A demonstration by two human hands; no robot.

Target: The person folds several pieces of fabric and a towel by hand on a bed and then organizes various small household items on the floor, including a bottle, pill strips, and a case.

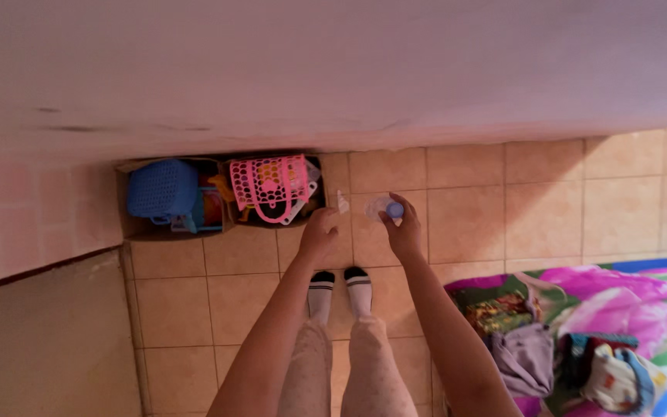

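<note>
I stand on a tiled floor, looking down at my socked feet. My right hand holds a small clear plastic bottle with a blue cap, fingers wrapped around its lower part. My left hand is raised beside it, pinching a small white piece between the fingertips; I cannot tell what the piece is. The two hands are a short gap apart, above the floor just in front of my feet.
A cardboard box against the wall holds a blue plastic basket, a pink basket and toys. A wall fills the top of the view. A mattress with a colourful floral sheet and piled clothes lies at the lower right.
</note>
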